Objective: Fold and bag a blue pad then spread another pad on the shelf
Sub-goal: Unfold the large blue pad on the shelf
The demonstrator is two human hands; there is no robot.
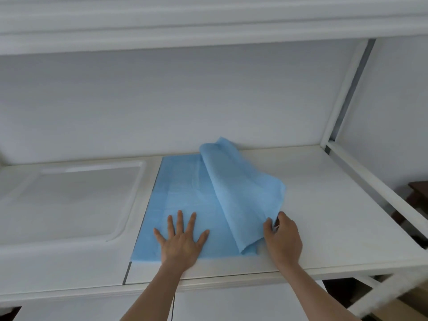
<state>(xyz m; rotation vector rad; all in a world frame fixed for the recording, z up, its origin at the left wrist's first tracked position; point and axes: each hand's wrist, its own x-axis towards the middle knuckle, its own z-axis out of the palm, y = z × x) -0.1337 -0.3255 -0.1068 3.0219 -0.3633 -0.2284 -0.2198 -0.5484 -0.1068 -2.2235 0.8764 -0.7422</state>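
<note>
soft even daylight, faint shadows; blurred, bowed edges

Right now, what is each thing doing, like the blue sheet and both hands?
blue pad: lying on the shelf, right part lifted and folded over
left hand: flat, fingers spread, pressing the pad
right hand: pinching the pad's lifted edge
clear tray: lying on the shelf, left of the pad
shelf: holding both

My only view, a head-worn wide-angle camera, looks forward and down from close above the white shelf (pixel 324 205), beneath the upper shelf (pixel 208 26).
</note>
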